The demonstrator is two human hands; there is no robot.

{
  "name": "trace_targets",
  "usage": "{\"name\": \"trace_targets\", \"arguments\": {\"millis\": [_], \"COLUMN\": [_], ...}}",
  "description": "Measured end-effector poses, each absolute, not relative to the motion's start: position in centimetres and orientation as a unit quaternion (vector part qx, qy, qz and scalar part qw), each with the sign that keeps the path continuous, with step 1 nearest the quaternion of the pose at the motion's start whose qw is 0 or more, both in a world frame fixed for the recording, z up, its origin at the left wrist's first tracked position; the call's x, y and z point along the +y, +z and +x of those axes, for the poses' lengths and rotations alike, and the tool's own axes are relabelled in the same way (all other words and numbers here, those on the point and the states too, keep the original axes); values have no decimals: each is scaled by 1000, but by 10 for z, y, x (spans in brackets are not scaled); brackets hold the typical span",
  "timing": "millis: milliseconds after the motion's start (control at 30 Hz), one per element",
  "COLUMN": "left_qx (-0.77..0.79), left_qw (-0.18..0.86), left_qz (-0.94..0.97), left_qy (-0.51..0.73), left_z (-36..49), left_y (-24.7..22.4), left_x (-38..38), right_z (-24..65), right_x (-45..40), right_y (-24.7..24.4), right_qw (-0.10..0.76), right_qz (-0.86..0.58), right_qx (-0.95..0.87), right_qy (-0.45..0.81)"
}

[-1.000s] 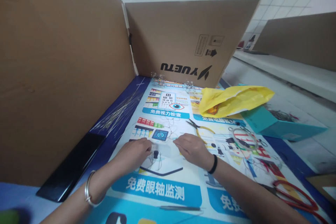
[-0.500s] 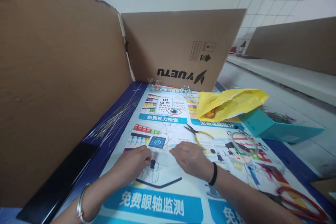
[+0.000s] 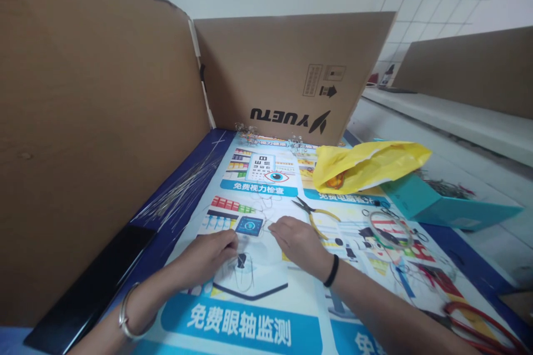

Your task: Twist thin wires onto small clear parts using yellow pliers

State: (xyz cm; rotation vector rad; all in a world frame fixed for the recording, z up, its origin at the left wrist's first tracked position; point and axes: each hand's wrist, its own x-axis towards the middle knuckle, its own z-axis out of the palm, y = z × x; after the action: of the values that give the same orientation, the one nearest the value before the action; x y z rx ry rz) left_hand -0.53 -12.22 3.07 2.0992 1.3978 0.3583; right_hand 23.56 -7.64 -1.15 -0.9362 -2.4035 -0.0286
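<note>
My left hand (image 3: 211, 255) is closed, its thumb and fingers pressed together low over the poster (image 3: 306, 288). Just below its fingertips are several thin bent wires (image 3: 242, 280), and I cannot tell whether any of them is in the hand. To its right, my right hand (image 3: 297, 243) pinches with its fingertips, pointing left. Whatever is in that pinch is too fine to make out. Beyond the two hands, thin curled wire (image 3: 266, 208) lies on the poster. Pliers with yellow handles (image 3: 322, 221) rest just behind my right hand.
Straight wires (image 3: 179, 188) lie in a bundle at left, near a black strip (image 3: 94, 288). Cardboard panels (image 3: 266, 66) stand left and behind. At right are a yellow bag (image 3: 375, 163), a teal box (image 3: 453, 208), a wire coil (image 3: 389, 230) and red-handled scissors (image 3: 478, 316).
My right hand has shifted slightly away from me, and my left hand slightly left. Both stay closed. The view has moved a little.
</note>
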Motion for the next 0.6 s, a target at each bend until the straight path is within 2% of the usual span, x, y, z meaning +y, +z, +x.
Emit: {"name": "trace_targets", "arguments": {"millis": [167, 400, 600], "left_qx": [510, 491, 442], "left_qw": [312, 331, 311], "left_qz": [785, 771, 793], "left_qy": [164, 233, 281], "left_z": [-3, 4, 22], "left_y": [30, 28, 22], "left_x": [-123, -127, -144], "right_z": [229, 230, 222], "right_x": [-72, -91, -124], "right_y": [-11, -1, 15], "right_qw": [275, 340, 225], "right_qz": [-343, -326, -331], "right_qx": [-898, -880, -895], "right_qy": [-18, 54, 196]}}
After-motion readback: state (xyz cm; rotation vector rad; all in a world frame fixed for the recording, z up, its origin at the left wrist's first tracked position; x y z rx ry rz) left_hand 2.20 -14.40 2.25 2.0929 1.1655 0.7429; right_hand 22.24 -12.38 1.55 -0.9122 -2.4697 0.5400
